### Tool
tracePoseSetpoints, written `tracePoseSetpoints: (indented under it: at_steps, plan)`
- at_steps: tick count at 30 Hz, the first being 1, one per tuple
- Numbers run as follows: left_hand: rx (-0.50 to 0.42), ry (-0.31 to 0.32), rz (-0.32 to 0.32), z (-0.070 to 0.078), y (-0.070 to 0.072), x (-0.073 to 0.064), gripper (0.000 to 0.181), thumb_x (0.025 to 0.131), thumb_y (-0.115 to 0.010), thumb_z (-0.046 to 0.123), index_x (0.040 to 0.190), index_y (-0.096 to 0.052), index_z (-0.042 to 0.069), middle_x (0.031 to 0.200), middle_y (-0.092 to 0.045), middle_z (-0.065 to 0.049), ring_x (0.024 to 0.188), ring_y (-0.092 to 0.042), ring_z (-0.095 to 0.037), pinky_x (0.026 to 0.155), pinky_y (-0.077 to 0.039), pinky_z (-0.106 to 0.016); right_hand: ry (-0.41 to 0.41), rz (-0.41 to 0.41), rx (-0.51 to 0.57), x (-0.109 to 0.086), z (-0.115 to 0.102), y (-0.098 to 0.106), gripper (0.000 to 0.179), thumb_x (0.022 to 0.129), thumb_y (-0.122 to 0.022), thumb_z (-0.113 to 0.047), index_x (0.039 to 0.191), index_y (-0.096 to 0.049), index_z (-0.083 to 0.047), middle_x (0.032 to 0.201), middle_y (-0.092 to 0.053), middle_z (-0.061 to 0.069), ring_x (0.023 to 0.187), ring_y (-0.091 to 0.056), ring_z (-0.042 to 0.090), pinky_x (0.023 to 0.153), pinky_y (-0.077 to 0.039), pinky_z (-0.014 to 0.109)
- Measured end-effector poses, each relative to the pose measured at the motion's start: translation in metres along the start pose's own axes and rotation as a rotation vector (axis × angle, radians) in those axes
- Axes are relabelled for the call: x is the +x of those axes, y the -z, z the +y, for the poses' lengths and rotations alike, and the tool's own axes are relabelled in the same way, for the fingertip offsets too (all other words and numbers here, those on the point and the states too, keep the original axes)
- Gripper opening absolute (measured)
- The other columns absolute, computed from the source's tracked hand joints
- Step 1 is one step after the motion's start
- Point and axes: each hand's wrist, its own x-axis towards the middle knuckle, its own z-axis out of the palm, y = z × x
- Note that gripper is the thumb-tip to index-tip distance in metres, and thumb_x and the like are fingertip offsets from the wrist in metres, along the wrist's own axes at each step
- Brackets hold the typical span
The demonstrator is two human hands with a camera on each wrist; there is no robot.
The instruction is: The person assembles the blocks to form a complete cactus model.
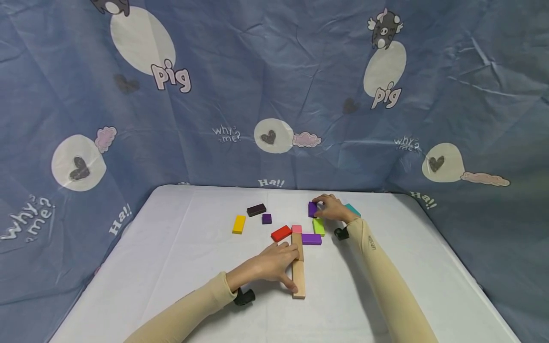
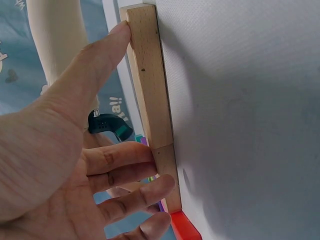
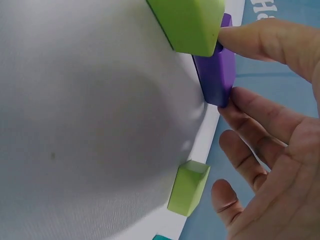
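Observation:
Two plain wooden blocks lie end to end in a line, a near one [image 1: 299, 281] and a far one [image 1: 299, 247]. My left hand [image 1: 274, 264] rests along their left side, thumb on the near block and fingers on the far one. At the back, my right hand [image 1: 333, 208] pinches a purple block [image 3: 216, 75] between thumb and index finger. Closer to me than that block lies a lime green block [image 1: 319, 227]. Another purple block [image 1: 311, 239] extends rightward from the wooden line, and a small pink block [image 1: 297, 228] sits at its far end.
Left of the line lie red [image 1: 281, 233], yellow [image 1: 238, 224], dark brown [image 1: 256, 209] and small dark purple [image 1: 267, 218] blocks. A teal block [image 1: 353, 210] lies beyond my right hand. Another green block [image 3: 189, 187] appears in the right wrist view. Patterned blue cloth [image 1: 240, 95] hangs behind the white table [image 1: 193, 228].

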Motion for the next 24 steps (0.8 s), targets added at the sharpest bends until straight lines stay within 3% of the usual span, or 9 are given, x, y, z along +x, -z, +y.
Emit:
tracePoseSetpoints:
  at_steps: [14,24]
  plan:
    - [0.007,0.0,-0.006,0.001,0.0007,0.0003,0.07,0.063,-0.076,0.067,0.111,-0.059,0.019,0.1,-0.047,0.01,0.093,-0.046,-0.009,0.087,-0.044,-0.033,-0.045,-0.049,-0.006,-0.006,0.0018,0.0072,0.056,0.081,-0.068,-0.021,0.134,-0.055,-0.009,0.14,-0.05,0.016,0.123,-0.043,0.034,0.105,-0.029,0.058]
    - [-0.01,0.009,-0.007,0.0014,0.0007,0.0003,0.072,0.062,-0.078,0.066,0.113,-0.06,0.017,0.099,-0.047,0.01,0.094,-0.046,-0.009,0.09,-0.044,-0.035,-0.055,-0.027,0.02,-0.0074,0.0009,0.0045,0.051,0.086,-0.068,-0.029,0.132,-0.057,-0.009,0.137,-0.052,0.017,0.122,-0.043,0.035,0.104,-0.03,0.058]
